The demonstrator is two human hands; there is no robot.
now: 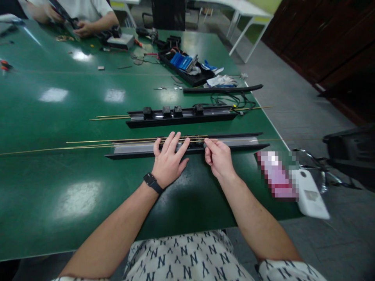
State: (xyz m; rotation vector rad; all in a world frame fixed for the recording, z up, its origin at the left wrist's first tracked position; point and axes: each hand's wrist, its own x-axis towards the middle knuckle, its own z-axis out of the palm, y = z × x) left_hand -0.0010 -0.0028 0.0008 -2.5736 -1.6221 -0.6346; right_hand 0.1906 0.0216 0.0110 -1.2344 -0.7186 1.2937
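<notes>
A long black rail (234,143) lies across the green table (58,187) in front of me, with thin brass rods (88,145) running along it and far out to the left. My left hand (168,162), a black watch on its wrist, lies flat with fingers spread on the rods and rail. Just to its right, my right hand (218,158) is closed in a pinch on the end of a brass rod at the rail's middle.
A second black rail (181,116) with several black blocks and more rods lies farther back. Behind it are a black tray (187,70) with blue parts, gloves, cables and a black strip. Another person (84,19) works at the far left. A white device (310,193) sits at the table's right edge.
</notes>
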